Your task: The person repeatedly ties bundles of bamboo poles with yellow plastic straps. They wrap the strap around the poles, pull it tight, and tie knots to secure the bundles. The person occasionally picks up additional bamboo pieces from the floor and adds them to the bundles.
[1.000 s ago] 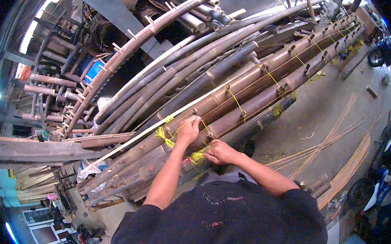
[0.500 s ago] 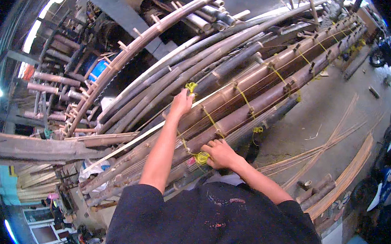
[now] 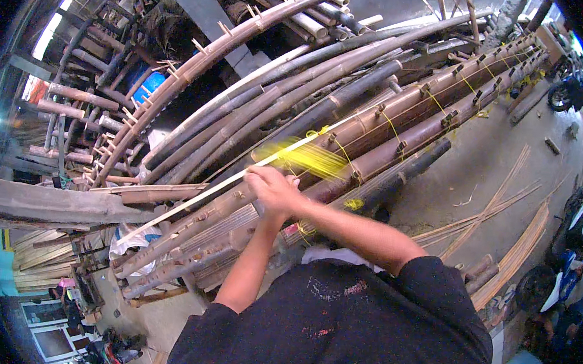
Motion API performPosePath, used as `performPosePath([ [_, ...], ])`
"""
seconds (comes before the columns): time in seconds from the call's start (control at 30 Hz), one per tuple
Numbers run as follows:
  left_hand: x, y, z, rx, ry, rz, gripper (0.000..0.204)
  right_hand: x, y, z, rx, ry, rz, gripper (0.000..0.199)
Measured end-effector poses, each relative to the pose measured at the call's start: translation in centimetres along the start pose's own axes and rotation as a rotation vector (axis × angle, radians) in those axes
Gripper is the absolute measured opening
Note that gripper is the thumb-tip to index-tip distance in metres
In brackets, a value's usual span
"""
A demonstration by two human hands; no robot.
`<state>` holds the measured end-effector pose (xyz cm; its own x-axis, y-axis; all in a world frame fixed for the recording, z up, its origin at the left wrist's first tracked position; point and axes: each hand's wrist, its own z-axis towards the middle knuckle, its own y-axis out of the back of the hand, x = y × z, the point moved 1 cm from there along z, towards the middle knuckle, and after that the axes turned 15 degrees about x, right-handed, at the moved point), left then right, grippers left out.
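Observation:
My right hand (image 3: pixel 272 183) and my left hand (image 3: pixel 267 209) meet over a bundle of brown bamboo poles (image 3: pixel 404 119), the right partly covering the left. Both close on a yellow string (image 3: pixel 310 159), which streaks up and to the right from my fingers in a motion blur. A thin pale bamboo strip (image 3: pixel 189 202) runs diagonally under my hands along the poles. More yellow ties (image 3: pixel 354 203) loop around the poles, one just right of my hands and others farther up the bundle.
Darker curved bamboo poles (image 3: pixel 256 112) are stacked beyond the bundle. A heavy wooden beam (image 3: pixel 47 202) lies at the left. Split bamboo strips (image 3: pixel 517 245) lie on the concrete floor at the right. A blue barrel (image 3: pixel 151 83) stands behind. Another person (image 3: pixel 553 302) is at the lower right.
My left hand has come back down from the upper poles to join my right hand. The yellow string now whips out blurred to the upper right.

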<state>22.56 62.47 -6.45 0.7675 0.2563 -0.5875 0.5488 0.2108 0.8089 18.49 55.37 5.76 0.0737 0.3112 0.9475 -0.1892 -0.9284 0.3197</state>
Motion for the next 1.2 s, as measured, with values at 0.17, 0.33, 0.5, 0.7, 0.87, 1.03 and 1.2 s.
performPosePath([
  [0.17,-4.3,5.0,2.1,0.254,0.259,-0.205,0.036,-4.5,7.4,3.5,-0.074,-0.051,-0.868,0.051],
  [0.33,-2.2,3.9,0.5,0.065,0.165,-0.115,0.032,0.4,7.6,-1.1,0.438,0.197,0.172,0.049],
  [0.5,-4.8,4.8,0.9,0.057,0.165,-0.237,0.023,-7.5,0.6,-13.0,0.346,0.329,-0.270,0.041],
  [0.7,-8.1,12.7,10.5,-0.184,0.094,-0.659,0.028,-6.1,1.9,-13.3,0.343,0.185,-0.100,0.043],
  [0.87,6.0,5.1,14.4,0.198,0.058,0.496,0.026,-13.4,4.3,-15.0,-0.357,0.202,0.545,0.040],
  [1.03,10.9,6.3,16.0,0.578,0.316,0.435,0.046,-25.1,13.8,-27.4,-0.999,-0.194,0.872,0.036],
  [1.2,-9.8,6.9,24.0,0.252,0.107,0.348,0.047,-32.8,13.0,-39.1,-0.267,-0.802,0.301,0.085],
])
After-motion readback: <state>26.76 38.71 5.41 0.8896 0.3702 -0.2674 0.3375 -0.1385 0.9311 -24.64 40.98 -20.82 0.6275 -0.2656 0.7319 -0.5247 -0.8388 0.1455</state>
